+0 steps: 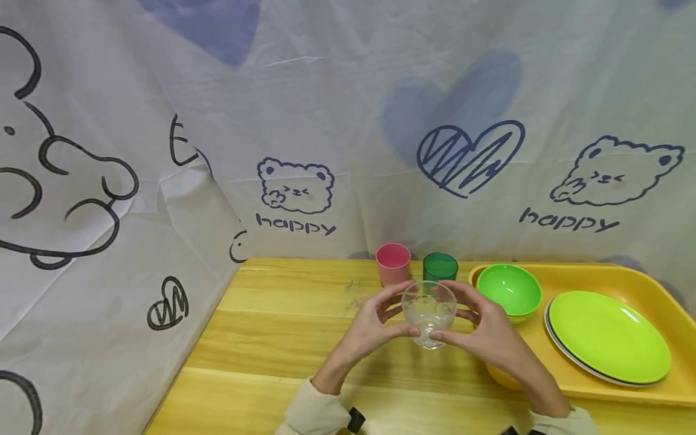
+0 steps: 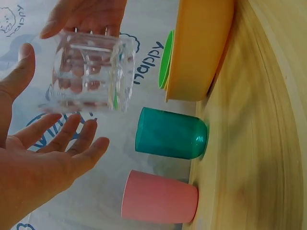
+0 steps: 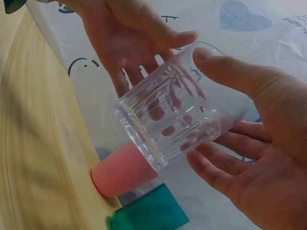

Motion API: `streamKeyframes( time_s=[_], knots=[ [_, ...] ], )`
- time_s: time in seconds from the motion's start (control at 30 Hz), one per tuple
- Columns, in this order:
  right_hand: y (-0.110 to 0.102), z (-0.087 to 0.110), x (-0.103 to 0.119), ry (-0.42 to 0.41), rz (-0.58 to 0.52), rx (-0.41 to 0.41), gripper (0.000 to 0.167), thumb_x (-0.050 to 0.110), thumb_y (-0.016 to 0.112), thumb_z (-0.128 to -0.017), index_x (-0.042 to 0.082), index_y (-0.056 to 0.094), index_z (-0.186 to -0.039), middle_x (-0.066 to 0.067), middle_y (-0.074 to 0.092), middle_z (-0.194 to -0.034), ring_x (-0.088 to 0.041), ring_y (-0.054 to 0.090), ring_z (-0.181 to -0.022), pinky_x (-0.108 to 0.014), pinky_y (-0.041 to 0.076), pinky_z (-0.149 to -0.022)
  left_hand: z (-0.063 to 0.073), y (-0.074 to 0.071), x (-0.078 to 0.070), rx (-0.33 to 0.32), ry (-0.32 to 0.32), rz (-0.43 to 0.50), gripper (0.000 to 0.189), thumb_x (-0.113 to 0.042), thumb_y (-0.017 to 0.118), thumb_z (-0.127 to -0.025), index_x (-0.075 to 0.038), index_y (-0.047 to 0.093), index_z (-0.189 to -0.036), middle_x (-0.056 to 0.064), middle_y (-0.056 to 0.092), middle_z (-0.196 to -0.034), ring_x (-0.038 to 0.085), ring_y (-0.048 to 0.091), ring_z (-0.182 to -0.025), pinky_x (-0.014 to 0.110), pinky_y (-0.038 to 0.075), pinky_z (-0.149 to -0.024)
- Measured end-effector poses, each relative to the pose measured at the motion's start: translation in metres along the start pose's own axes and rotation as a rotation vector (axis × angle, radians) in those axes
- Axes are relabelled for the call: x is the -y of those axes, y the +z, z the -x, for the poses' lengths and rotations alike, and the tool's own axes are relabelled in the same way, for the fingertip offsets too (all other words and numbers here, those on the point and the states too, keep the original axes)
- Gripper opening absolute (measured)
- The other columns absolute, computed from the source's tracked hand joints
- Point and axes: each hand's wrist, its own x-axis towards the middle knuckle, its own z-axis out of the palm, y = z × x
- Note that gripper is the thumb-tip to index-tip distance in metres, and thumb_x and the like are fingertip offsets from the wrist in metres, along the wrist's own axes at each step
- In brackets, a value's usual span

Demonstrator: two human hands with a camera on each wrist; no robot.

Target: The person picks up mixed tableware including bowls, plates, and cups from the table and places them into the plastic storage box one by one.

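A clear glass cup (image 1: pixel 429 314) is held up off the wooden table, between both hands. My left hand (image 1: pixel 372 320) is on its left side, thumb towards me and fingers round the far side. From the right, my right hand (image 1: pixel 484 323) holds it likewise; the right thumb lies by the rim in the right wrist view. The glass looks upright, with ridged walls and a thick base in the left wrist view. Beyond it on the table stand a pink cup (image 1: pixel 393 266) and a green translucent cup (image 1: pixel 439 266).
To the right, a yellow tray (image 1: pixel 598 393) carries stacked green bowls (image 1: pixel 510 290) and a stack of plates topped by a lime plate (image 1: pixel 609 338). A white printed cloth (image 1: pixel 348 121) hangs behind the table (image 1: pixel 261 338) and along its left.
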Motion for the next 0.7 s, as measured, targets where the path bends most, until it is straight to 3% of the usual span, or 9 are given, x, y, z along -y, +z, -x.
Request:
streamKeyframes(
  time_s=[0.13, 0.33, 0.43, 0.53, 0.7],
  knots=[
    [-0.011, 0.006, 0.003, 0.027, 0.056, -0.034, 0.081, 0.023, 0.091, -0.079, 0.011, 0.05, -0.148, -0.011, 0.061, -0.139, -0.032, 0.059, -0.127, -0.027, 0.053, -0.098, -0.001, -0.001, 0.005, -0.054, -0.029, -0.059, 0.061, -0.003, 0.076, -0.092, -0.001, 0.051, -0.148, 0.013, 0.053, -0.149, 0.035, 0.051, -0.135, 0.048, 0.04, -0.116],
    [-0.027, 0.017, 0.005, 0.066, 0.181, -0.102, 0.087, 0.03, 0.092, -0.077, 0.01, 0.048, -0.15, -0.014, 0.059, -0.14, -0.034, 0.058, -0.126, -0.043, 0.055, -0.096, 0.007, -0.011, 0.019, -0.151, -0.065, -0.12, 0.051, -0.005, 0.073, -0.095, 0.001, 0.056, -0.143, 0.02, 0.056, -0.144, 0.039, 0.051, -0.133, 0.055, 0.039, -0.114],
    [-0.035, 0.021, 0.005, 0.041, 0.245, -0.144, 0.087, 0.029, 0.093, -0.077, 0.009, 0.049, -0.149, -0.016, 0.06, -0.137, -0.034, 0.06, -0.121, -0.038, 0.058, -0.092, 0.007, -0.017, 0.024, -0.183, -0.049, -0.186, 0.053, -0.008, 0.075, -0.094, -0.001, 0.056, -0.143, 0.019, 0.056, -0.142, 0.037, 0.052, -0.132, 0.056, 0.041, -0.113],
    [-0.042, 0.025, 0.004, 0.024, 0.306, -0.184, 0.086, 0.029, 0.093, -0.077, 0.01, 0.05, -0.148, -0.014, 0.063, -0.134, -0.029, 0.061, -0.117, -0.024, 0.058, -0.089, 0.002, -0.021, 0.028, -0.221, -0.016, -0.29, 0.056, -0.01, 0.079, -0.091, -0.002, 0.057, -0.142, 0.017, 0.055, -0.141, 0.036, 0.052, -0.13, 0.057, 0.044, -0.11],
    [-0.055, 0.035, 0.002, 0.034, 0.356, -0.234, 0.088, 0.029, 0.093, -0.077, 0.012, 0.048, -0.151, -0.011, 0.064, -0.132, -0.002, 0.056, -0.112, -0.005, 0.048, -0.085, -0.008, -0.028, 0.033, -0.288, 0.019, -0.427, 0.063, -0.009, 0.083, -0.087, -0.002, 0.055, -0.143, 0.019, 0.053, -0.14, 0.038, 0.051, -0.127, 0.059, 0.047, -0.105]
  ],
)
